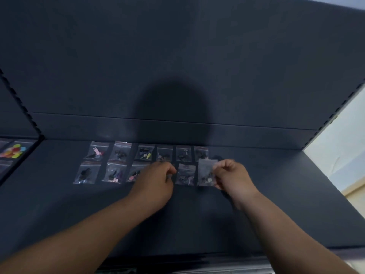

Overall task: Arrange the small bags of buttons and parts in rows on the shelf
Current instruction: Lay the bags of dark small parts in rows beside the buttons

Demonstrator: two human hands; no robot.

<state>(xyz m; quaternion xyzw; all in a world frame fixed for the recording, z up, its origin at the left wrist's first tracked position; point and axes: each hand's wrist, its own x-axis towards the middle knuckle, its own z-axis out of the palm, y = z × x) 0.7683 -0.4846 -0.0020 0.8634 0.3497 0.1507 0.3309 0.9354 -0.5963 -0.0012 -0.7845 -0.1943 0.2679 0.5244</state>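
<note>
While my right hand [231, 175] pinches the sixth bag [205, 172] at the front row's [115, 173] right end, the back row [145, 153] lies complete along the shelf's [276, 184] rear edge. Left hand [158, 178] curled mid-row; grip unclear. Nearly done, I judge.

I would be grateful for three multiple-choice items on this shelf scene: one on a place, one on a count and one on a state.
1. Where is the bag that the right hand holds?
A. at the right end of the front row
B. at the left end of the far row
C. in the neighbouring bay on the left

2. How many bags lie in the back row?
A. four
B. six
C. nine

3. What is the right hand doing?
A. lying flat and open
B. pinching the bag's edge
C. hanging out of view

Answers:
1 A: the bag is the last one on the right of the near row.
2 B: six bags stand side by side along the back.
3 B: its fingers close on the bag's right edge.
</note>
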